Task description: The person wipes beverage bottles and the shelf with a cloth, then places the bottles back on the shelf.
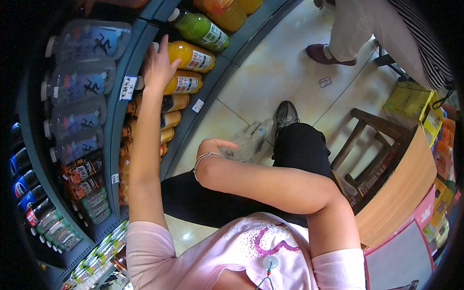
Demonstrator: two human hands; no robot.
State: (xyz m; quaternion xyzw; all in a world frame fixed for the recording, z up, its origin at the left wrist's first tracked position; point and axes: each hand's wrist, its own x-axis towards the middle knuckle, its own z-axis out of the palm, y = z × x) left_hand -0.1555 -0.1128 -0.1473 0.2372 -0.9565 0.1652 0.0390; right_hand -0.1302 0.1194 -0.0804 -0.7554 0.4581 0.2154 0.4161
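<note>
My left hand [161, 67] reaches over the lower shelf at the cap ends of bottles lying on their sides. Its thumb and forefinger are spread at the neck of an orange juice bottle [192, 57]; the other fingers are partly hidden. Just below lies a second orange juice bottle [185, 83]. A green juice bottle [203, 30] is on the upper side of the hand. Across my lap, my right hand [214, 145], with a bracelet [203, 159] at the wrist, is curled on a grey rag [248, 141] that hangs over the floor.
Left are clear bottles [81, 81] and cola bottles [20, 188] on shelves. A price tag [128, 88] hangs on the shelf edge. To the right stand a wooden stool [380, 125], a wooden tabletop [402, 195] and a yellow box [409, 101]. Another person's legs [348, 32] are at the top right.
</note>
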